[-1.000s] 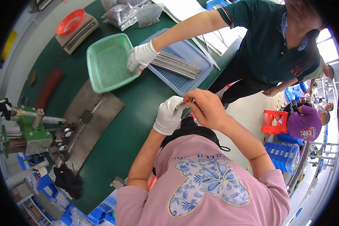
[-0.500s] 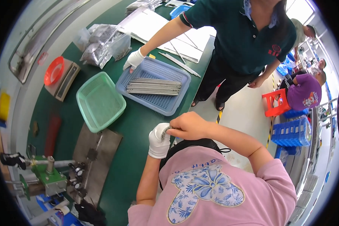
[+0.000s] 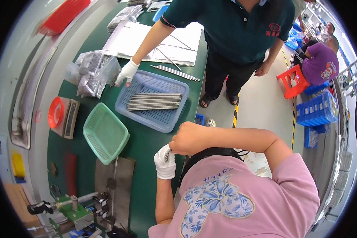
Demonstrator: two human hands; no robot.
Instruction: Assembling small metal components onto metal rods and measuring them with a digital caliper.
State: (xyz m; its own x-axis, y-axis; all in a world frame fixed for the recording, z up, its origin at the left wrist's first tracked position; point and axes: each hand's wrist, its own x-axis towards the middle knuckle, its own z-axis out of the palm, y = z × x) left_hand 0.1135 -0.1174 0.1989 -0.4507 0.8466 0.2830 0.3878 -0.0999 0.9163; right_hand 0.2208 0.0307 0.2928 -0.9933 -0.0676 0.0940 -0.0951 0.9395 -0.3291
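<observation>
Together, gloved left hand (image 3: 164, 166) with metal parts (image 3: 166, 155); bare right hand (image 3: 189, 138).

The left hand (image 3: 165, 160) wears a matt white cloth glove (image 3: 165, 171); the small pieces (image 3: 167, 156) in it look like shiny metal, though too tiny to be sure. The rods (image 3: 154, 101) are smooth metal, the blue basket (image 3: 146, 116) perforated plastic, the green basket (image 3: 107, 139) mesh-like plastic, the tabletop (image 3: 146, 170) smooth and faintly glossy, the bags (image 3: 92, 73) shiny, crinkled plastic.

Head-worn fisheye looks down over the table (image 3: 146, 170).
</observation>
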